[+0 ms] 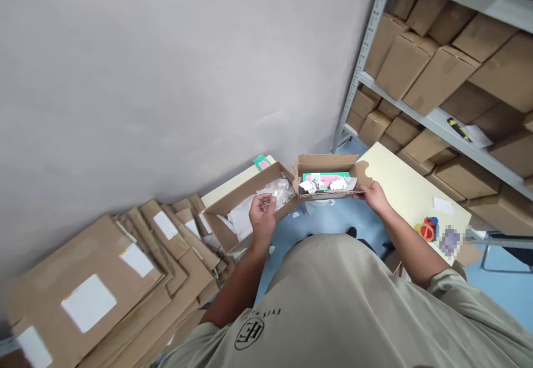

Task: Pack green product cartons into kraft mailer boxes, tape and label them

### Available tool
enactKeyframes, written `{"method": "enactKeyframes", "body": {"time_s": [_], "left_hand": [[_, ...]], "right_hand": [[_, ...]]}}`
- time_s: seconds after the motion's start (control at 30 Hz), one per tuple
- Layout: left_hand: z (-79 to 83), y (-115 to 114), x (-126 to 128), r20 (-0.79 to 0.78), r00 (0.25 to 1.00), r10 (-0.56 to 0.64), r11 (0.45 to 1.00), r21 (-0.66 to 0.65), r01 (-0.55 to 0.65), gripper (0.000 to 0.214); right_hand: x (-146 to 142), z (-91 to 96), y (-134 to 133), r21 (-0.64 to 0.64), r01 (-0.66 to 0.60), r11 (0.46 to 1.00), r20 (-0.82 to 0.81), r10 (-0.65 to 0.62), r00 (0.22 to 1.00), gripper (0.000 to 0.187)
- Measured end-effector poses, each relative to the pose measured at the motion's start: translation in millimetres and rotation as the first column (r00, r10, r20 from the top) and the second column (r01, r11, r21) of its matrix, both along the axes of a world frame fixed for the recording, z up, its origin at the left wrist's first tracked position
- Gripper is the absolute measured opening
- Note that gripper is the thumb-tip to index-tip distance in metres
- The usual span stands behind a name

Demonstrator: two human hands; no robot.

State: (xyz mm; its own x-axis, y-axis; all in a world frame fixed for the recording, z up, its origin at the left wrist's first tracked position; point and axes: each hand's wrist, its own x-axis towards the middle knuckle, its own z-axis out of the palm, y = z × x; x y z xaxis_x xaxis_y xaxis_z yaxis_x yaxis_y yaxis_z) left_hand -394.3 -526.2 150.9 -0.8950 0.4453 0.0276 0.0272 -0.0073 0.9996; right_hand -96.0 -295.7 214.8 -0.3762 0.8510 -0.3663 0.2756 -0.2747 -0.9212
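My right hand point(373, 197) grips the lower right corner of a small open cardboard box point(328, 160), which is held up off the tables. Inside it lie a green and pink package point(327, 179) and crumpled white paper point(308, 186). My left hand point(263, 213) is over a larger open carton point(220, 230), its fingers curled in. Whatever they may hold is too small to make out. White paper point(244, 215) and clear plastic wrapping point(283, 189) fill much of this carton.
Flattened cartons point(104, 268) lean against the wall at left. A shelving rack point(441, 129) full of boxes stands at right, with a cutter point(458, 129) on it. An orange tape roll point(427, 229) lies on the pale table point(410, 182). Another green package point(262, 162) lies behind the carton.
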Motion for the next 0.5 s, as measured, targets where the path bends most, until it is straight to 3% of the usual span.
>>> {"method": "enactKeyframes", "body": {"time_s": [0.17,0.33,0.5], "left_hand": [[8.9,47.3,26.6,-0.017,0.986,-0.166,0.986,-0.014,0.166,0.041],[13.8,104.5,71.2,-0.032,0.953,-0.301,0.954,-0.016,0.301,0.047],[16.4,167.0,133.9,-0.03,0.863,-0.504,0.863,-0.06,0.501,0.05]], "right_hand": [[67.2,-10.9,13.4,-0.004,0.209,0.978,0.017,-0.209,0.978,0.008],[145.1,-23.4,25.7,-0.019,0.425,0.905,-0.001,-0.426,0.905,0.009],[224.0,-36.5,39.8,0.009,0.53,0.848,0.009,-0.53,0.848,0.005]]}}
